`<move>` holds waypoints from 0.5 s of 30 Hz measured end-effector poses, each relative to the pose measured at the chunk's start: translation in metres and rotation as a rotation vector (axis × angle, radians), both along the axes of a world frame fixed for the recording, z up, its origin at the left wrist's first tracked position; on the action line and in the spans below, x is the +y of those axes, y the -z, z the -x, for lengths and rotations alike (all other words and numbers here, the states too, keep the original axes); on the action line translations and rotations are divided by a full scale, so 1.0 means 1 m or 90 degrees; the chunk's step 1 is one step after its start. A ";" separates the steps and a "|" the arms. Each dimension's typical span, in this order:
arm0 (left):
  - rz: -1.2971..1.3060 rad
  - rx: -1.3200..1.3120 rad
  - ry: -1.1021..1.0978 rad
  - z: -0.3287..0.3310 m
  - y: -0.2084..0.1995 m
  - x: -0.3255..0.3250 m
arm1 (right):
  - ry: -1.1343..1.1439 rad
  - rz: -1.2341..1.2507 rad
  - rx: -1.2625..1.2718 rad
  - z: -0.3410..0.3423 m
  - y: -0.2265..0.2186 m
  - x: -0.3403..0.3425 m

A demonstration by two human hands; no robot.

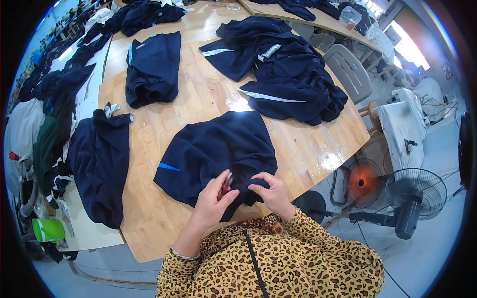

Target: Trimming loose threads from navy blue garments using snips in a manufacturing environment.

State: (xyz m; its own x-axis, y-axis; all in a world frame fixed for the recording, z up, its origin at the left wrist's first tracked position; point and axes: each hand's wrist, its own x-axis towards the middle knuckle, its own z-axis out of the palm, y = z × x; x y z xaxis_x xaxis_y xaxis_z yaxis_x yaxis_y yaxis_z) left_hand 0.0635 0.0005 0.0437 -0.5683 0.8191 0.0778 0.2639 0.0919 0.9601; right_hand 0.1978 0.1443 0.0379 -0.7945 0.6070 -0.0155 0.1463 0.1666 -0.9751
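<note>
1. A navy garment (213, 141) lies spread on a wooden tabletop (308, 154) close to the person, a blue strip (169, 167) showing at its left.
2. The right hand (274, 194) has its grip closed, thumb and fingers pinching the garment's near part.
3. The left hand (212, 200), its grip curled nearly closed, holds a small tool (228, 181), perhaps snips; blur leaves its kind uncertain.
4. The step in hand appears to be close work on the pinched cloth; the next move seems to call for a steady pinch and careful tool control.
5. Beyond, a dark pile (293, 69) sits at right, a folded piece (153, 72) at left.
</note>
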 end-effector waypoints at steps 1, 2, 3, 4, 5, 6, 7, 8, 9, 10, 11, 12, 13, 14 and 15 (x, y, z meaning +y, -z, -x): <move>0.000 -0.001 -0.002 0.002 -0.003 -0.004 | -0.002 0.000 -0.001 0.000 -0.002 0.000; 0.030 -0.013 0.048 0.004 -0.010 -0.008 | -0.026 -0.046 0.018 0.001 -0.005 0.000; 0.061 -0.025 0.098 0.005 -0.014 -0.010 | -0.049 -0.092 0.038 0.001 -0.008 0.000; 0.061 -0.025 0.095 0.005 -0.015 -0.011 | -0.051 -0.092 0.037 0.001 -0.009 0.000; 0.083 -0.052 0.097 0.004 -0.015 -0.012 | -0.067 -0.105 0.043 0.001 -0.011 -0.001; 0.106 -0.079 0.100 0.003 -0.015 -0.012 | -0.082 -0.119 0.049 0.001 -0.012 -0.002; 0.106 -0.080 0.097 0.003 -0.018 -0.011 | -0.084 -0.118 0.048 0.002 -0.013 -0.002; 0.127 -0.072 0.107 0.003 -0.022 -0.009 | -0.087 -0.136 0.052 0.002 -0.014 -0.002; 0.147 -0.065 0.117 0.003 -0.024 -0.008 | -0.090 -0.153 0.056 0.002 -0.014 -0.002; 0.148 -0.067 0.117 0.002 -0.022 -0.007 | -0.090 -0.152 0.054 0.002 -0.014 -0.002; 0.132 -0.066 0.118 0.001 -0.020 -0.006 | -0.091 -0.152 0.051 0.002 -0.015 -0.002; 0.116 -0.065 0.120 0.001 -0.018 -0.006 | -0.092 -0.151 0.047 0.002 -0.015 -0.003; 0.117 -0.066 0.119 0.000 -0.017 -0.006 | -0.093 -0.150 0.046 0.002 -0.015 -0.003; 0.110 -0.064 0.117 0.000 -0.016 -0.005 | -0.093 -0.150 0.045 0.002 -0.015 -0.003; 0.102 -0.062 0.116 0.000 -0.015 -0.004 | -0.093 -0.150 0.044 0.002 -0.015 -0.003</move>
